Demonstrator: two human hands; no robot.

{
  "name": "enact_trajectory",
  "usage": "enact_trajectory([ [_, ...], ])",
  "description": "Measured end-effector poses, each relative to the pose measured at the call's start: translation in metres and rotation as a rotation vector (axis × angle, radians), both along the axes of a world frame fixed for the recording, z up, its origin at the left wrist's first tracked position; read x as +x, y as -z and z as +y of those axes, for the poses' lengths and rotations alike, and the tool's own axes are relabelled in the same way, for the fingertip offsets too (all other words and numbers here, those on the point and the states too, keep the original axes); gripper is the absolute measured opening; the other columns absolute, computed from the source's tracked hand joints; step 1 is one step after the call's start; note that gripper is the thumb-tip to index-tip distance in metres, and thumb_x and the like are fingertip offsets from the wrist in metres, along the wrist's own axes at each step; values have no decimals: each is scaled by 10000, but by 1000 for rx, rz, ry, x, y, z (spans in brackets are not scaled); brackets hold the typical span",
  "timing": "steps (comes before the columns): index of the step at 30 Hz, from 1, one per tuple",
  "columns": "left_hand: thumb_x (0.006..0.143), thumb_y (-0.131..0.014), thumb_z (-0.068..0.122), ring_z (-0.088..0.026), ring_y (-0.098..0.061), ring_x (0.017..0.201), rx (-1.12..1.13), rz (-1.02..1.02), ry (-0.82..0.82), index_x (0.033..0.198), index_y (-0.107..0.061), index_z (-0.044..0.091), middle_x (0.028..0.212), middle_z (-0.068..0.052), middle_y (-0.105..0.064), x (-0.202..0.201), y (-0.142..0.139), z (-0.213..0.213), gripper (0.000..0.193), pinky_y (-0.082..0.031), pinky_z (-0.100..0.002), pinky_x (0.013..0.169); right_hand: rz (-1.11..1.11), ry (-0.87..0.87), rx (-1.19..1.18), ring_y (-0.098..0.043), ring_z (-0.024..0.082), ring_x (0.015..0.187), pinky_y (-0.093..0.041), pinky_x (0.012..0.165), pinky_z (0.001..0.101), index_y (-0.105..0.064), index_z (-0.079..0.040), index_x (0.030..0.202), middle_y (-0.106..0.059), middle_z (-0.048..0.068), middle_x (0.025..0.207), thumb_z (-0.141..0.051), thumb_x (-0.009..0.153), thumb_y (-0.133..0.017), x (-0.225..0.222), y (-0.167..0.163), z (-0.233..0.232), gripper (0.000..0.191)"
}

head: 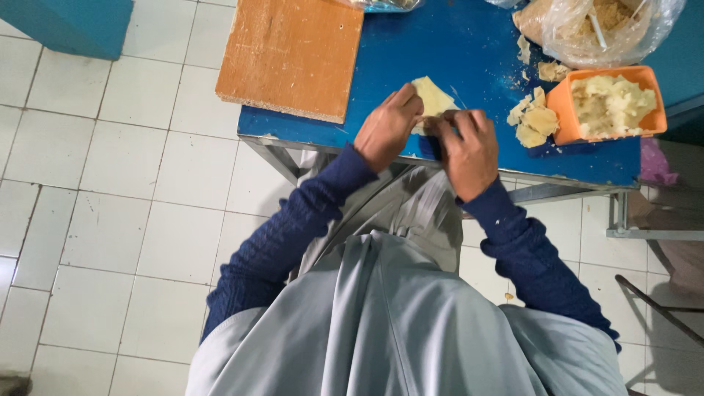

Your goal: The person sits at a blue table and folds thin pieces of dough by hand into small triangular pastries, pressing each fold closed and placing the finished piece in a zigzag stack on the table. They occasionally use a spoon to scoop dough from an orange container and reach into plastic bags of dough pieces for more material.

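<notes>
A pale yellow sheet of dough [433,97] lies at the near edge of the blue table [440,51]. My left hand [387,128] pinches its left side with fingers closed on it. My right hand [469,150] grips its near right edge, fingers curled over the dough. Both hands meet over the table's front edge. Part of the dough is hidden under my fingers.
An orange tub [612,104] of pale filling stands at the right, folded dough pieces [534,121] beside it. A clear plastic bag [594,26] sits at the back right. A wooden board [290,55] covers the table's left end. White floor tiles [110,183] lie below.
</notes>
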State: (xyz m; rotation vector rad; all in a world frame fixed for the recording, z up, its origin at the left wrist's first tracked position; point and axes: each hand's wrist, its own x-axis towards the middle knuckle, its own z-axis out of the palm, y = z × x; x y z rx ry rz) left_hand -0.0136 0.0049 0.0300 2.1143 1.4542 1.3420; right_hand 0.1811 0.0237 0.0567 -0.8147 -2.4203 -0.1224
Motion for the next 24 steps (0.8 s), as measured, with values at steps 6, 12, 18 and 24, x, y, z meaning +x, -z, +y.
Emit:
enact_trajectory([
  [6,940,-605,22,-368,-586,1146,30,107,-137,1220,-584,-4,1294,-187,-528,12,3,-41,282,-522,-423,913,-133,129,77,-512,282,1171,-421,916,425,-690,-163,1373,-567,53,1355,-88,1016,-628,-5,3,-5,371],
  [12,944,-649,90,-312,-581,1195,97,265,-162,1236,-615,8,1364,-139,-551,13,7,-45,306,-528,-398,965,-281,179,163,-477,300,1147,-409,897,450,-613,-212,1489,-529,58,1426,-53,956,-628,-17,9,36,556],
  [18,919,-670,116,-293,-566,1199,87,268,-135,1210,-622,15,1343,-120,-563,12,4,-46,313,-516,-392,981,-45,-42,-141,-515,299,1146,-403,960,449,-522,-180,1597,-596,41,1283,17,945,-665,-18,-4,56,696],
  [24,919,-680,136,-277,-560,1204,66,277,-153,1204,-622,22,1325,-107,-568,14,5,-45,312,-508,-388,977,27,-157,-234,-644,185,832,-453,780,396,-489,-155,1570,-703,0,967,-108,965,-767,-22,-3,71,668],
])
